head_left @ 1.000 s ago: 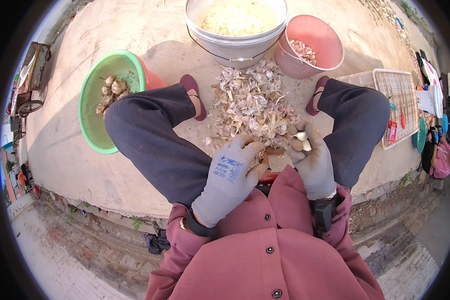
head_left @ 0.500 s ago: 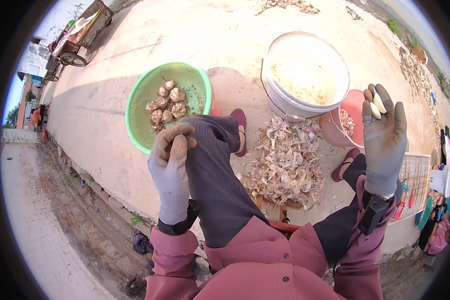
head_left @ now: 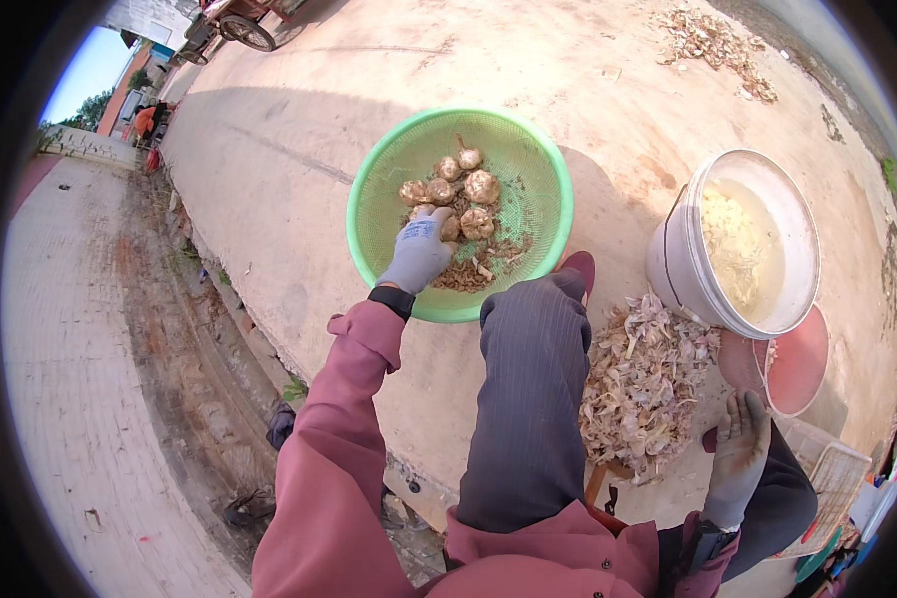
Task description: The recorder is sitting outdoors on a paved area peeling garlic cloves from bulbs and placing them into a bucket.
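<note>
My left hand, in a grey glove, reaches down into a green mesh basket. It is over the near-left side of a cluster of garlic bulbs and touches them. Its fingertips are hidden among the bulbs, so a grip does not show. Brown, crumbly debris lies in the basket beside the bulbs. My right hand, gloved with a dirt-stained palm, is turned up over my right leg. Its fingers point up, slightly bent, and no garlic cloves show in it.
A white bucket with peeled garlic cloves in liquid stands right of a heap of garlic skins. Beside it is a red bucket. A wire rack lies at right. A cart stands far left; a drop edge runs at left.
My left hand has gone from beside my knee into the basket of garlic. My right hand has come down and nearer; the two cloves seen in it before no longer show. The view has turned left.
</note>
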The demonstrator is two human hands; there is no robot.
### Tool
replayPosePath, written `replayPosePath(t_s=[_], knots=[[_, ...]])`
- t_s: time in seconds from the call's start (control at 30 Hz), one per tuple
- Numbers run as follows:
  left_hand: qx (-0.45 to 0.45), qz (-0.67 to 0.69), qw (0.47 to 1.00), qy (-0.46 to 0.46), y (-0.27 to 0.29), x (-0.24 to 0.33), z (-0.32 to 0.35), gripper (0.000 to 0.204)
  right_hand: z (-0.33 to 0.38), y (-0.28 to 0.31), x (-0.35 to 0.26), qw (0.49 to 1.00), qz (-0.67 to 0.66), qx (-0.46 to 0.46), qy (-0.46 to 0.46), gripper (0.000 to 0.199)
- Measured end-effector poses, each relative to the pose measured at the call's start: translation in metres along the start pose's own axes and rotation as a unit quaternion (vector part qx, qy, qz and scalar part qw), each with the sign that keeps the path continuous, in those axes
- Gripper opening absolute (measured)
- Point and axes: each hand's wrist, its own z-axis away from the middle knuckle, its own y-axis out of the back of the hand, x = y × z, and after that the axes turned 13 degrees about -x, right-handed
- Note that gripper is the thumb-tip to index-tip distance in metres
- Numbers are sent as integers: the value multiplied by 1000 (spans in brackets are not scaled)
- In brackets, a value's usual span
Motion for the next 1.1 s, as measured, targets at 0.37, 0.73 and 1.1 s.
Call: replayPosePath(t_s=[0.37, 0.73, 1.1], knots=[[-47, -206, 977, 22, -13, 38, -35, 45, 54, -62, 29, 984, 144, 19, -100, 46], [-18, 279, 937, -212, 136, 248, 71, 57, 46, -132, -38, 937, 338, -85, -30, 21], [-208, 220, 887, -348, 6, 356, 200, 68, 103, -95, -47, 930, 359, -15, -81, 35]])
